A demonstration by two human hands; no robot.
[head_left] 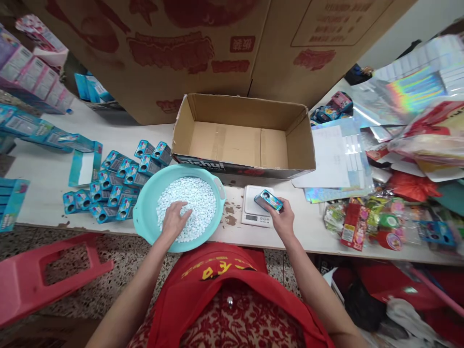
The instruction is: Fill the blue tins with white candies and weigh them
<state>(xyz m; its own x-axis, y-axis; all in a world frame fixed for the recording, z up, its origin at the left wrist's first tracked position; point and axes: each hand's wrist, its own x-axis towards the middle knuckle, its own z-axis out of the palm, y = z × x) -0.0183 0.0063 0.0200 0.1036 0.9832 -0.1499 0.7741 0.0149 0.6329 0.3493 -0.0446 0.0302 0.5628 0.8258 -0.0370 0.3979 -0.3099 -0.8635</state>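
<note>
A turquoise plastic basin (142, 203) holds a heap of small pale tablets (203, 203). My left hand (176, 221) rests on the heap with its thumb apart from the fingers; the fingertips are partly hidden among the tablets. My right hand (283, 217) grips a small blue box (268, 199), tilted, with a dark round spot on its top end. That box is over the plate of a white digital scale (250, 209); whether it touches the plate I cannot tell. Left of the basin stand several similar blue boxes (123, 169) in a cluster.
Behind the basin and scale is an open cardboard box (235, 145), with a large printed carton (217, 53) beyond. Papers (322, 159) and packaged sweets (377, 222) lie to the right. A red stool (21, 280) stands at lower left, off the table (43, 203).
</note>
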